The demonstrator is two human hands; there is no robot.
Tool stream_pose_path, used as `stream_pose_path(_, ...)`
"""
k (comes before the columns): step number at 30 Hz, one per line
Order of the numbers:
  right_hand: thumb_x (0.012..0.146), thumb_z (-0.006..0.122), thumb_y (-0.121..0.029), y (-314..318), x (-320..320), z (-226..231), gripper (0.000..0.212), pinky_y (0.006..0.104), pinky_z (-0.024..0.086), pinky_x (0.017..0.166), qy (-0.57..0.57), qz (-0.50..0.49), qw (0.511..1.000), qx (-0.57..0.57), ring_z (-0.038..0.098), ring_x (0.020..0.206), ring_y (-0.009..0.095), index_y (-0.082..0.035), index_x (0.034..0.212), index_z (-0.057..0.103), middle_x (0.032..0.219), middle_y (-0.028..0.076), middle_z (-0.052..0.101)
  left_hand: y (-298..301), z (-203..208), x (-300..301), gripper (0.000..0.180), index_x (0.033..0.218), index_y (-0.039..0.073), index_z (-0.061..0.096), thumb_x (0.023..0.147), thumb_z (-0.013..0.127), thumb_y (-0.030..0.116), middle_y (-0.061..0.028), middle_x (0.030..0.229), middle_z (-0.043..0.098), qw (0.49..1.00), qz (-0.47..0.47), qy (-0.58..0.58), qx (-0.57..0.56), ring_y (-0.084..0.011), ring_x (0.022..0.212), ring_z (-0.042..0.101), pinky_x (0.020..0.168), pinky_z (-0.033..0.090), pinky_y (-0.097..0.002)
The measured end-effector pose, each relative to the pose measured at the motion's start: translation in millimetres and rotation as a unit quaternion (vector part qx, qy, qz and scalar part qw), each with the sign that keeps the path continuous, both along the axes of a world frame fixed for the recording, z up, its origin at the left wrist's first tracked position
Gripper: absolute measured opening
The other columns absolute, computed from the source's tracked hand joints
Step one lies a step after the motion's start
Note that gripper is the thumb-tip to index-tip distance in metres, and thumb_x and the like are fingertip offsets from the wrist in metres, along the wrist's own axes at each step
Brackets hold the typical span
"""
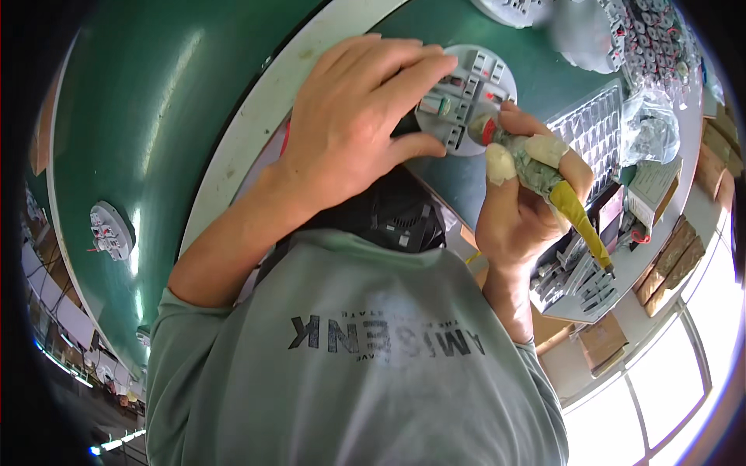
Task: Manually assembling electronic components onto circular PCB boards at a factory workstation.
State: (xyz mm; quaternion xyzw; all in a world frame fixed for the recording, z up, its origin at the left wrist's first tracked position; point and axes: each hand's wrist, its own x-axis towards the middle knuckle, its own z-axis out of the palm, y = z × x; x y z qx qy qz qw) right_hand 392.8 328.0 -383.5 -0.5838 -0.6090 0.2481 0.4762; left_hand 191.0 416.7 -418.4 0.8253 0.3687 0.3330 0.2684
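Observation:
A round grey plastic base [497, 71] with slots, small metal pieces and red bits is in front of me at the top centre. My left hand [361, 109] spans its left side, with the fingertips on the far part and the thumb by the near edge. My right hand [528, 186] is closed around a hand tool [536, 172] wrapped in grey-green material, its reddish rounded end at the base's right side. A yellow length [579, 213] with a dark tip sticks out behind the hand. Pale tape covers the right thumb and a finger. The tool's exact kind is unclear.
A similar base [111, 231] lies on the green belt [175, 101] at left; another [509, 9] is at the top. Right of my hands are a slotted tray [594, 120], a clear plastic bag [651, 128], many small parts [657, 35] and grey pieces [587, 287]. Cardboard boxes [602, 342] stand beyond.

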Motion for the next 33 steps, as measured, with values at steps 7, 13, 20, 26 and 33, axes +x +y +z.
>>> stream_pose_path(7, 0.1, 0.075, -0.003, -1.2, 11.2, 15.7, 0.043, 0.036, 0.061, 0.087, 0.053, -0.109, 0.992, -0.035, 0.075, 0.095, 0.025, -0.002, 0.135, 0.05, 0.112, 0.022, 0.075, -7.2, 9.0, 9.8, 0.078, 0.138, 0.01, 0.07, 0.067, 0.098, 0.021, -0.0067, 0.136, 0.07, 1.0, 0.011, -0.006, -0.015, -0.0332, 0.124, 0.066, 0.105, 0.05, -0.0482)
stream_pose_path(13, 0.099, 0.081, -0.025, -21.4, 76.8, 20.6, 0.056, 0.0419, 0.06, 0.087, -0.212, -0.276, 0.91, -0.226, 0.075, 0.095, 0.027, -0.002, 0.144, 0.058, 0.113, 0.019, 0.076, -8.9, 13.9, 37.5, 0.053, 0.123, 0.013, 0.077, 0.074, 0.097, 0.018, -0.0051, 0.134, 0.071, 0.997, 0.007, 0.005, 0.07, -0.035, 0.129, 0.063, 0.107, 0.048, -0.0497)
stream_pose_path(20, 0.087, 0.09, -0.026, -9.2, 41.5, 8.5, 0.076, 0.0559, 0.042, 0.118, -0.366, -0.17, 0.915, -0.015, 0.054, 0.14, 0.045, -0.002, 0.151, 0.056, 0.146, 0.022, 0.063, -7.4, 6.1, 57.3, 0.015, 0.09, 0.013, 0.083, 0.079, 0.093, 0.018, 0.0045, 0.124, 0.077, 0.993, 0.062, 0.029, 0.093, -0.0353, 0.137, 0.058, 0.116, 0.039, -0.0552)
stream_pose_path(26, 0.085, 0.09, -0.017, -1.8, 62.5, 10.0, 0.076, 0.0545, 0.04, 0.124, -0.228, -0.142, 0.963, 0.015, 0.052, 0.148, 0.04, -0.001, 0.152, 0.058, 0.151, 0.023, 0.062, 6.5, 7.5, 50.1, 0.016, 0.091, 0.014, 0.084, 0.078, 0.093, 0.02, 0.0056, 0.129, 0.077, 0.988, 0.006, 0.081, 0.135, -0.0359, 0.143, 0.055, 0.12, 0.031, -0.0638)
stream_pose_path(33, 0.11, 0.06, -0.02, 63.9, 358.1, 24.1, 0.041, 0.0317, 0.052, 0.107, -0.165, -0.175, 0.94, -0.242, 0.069, 0.123, 0.022, 0.0, 0.145, 0.067, 0.136, 0.012, 0.074, 4.7, 18.6, 29.9, 0.046, 0.12, 0.017, 0.08, 0.075, 0.091, 0.021, -0.0038, 0.144, 0.068, 0.995, -0.028, 0.081, 0.054, -0.0335, 0.143, 0.053, 0.122, 0.031, -0.064)
